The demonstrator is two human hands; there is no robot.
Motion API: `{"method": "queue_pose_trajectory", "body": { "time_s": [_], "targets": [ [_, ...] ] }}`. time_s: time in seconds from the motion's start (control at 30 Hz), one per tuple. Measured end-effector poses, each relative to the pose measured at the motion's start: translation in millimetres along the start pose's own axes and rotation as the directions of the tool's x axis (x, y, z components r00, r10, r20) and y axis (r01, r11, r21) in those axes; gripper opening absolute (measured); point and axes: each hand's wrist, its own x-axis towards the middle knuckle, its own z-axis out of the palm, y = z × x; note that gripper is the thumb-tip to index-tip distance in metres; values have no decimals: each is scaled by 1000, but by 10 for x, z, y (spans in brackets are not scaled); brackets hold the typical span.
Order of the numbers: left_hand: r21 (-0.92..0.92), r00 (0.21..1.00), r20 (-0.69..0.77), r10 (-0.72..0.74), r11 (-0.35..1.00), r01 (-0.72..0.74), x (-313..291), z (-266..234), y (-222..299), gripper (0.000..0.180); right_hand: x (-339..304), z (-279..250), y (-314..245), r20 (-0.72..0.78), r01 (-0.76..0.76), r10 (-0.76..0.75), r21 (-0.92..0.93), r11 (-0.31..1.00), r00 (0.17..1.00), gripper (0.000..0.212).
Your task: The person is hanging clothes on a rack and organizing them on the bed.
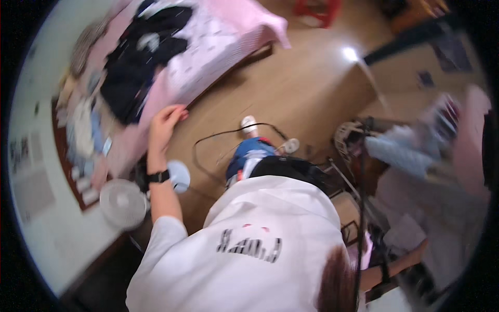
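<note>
My left hand [165, 127] is raised in the air at the left, near the side of the bed [228, 70]. Its fingers bend loosely to the right, and nothing shows in them. A black watch [158, 177] circles that wrist. At the lower right my right forearm [405, 262] reaches out toward pale hanging cloth [408, 229]. The fingers of that hand cannot be made out among the cloth and dark bars.
Dark clothes [138, 62] lie on the pink bed. A white fan [123, 204] stands at the left. A black cable [223, 133] loops over the floor by my feet. Clothes [400, 151] crowd the right side, a red stool [325, 15] stands far off.
</note>
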Motion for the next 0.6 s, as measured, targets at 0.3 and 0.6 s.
{"method": "queue_pose_trajectory", "body": {
  "time_s": [0.3,0.6],
  "targets": [
    [-118,857,-383,-343,939,323,-1085,-577,-1199,24,19,1477,1146,165,197,-204,57,979,965,47],
    [-291,717,-405,-567,824,487,-1418,-903,-2016,27,-494,2320,1879,892,-393,214,-45,918,398,43]
  ]
}}
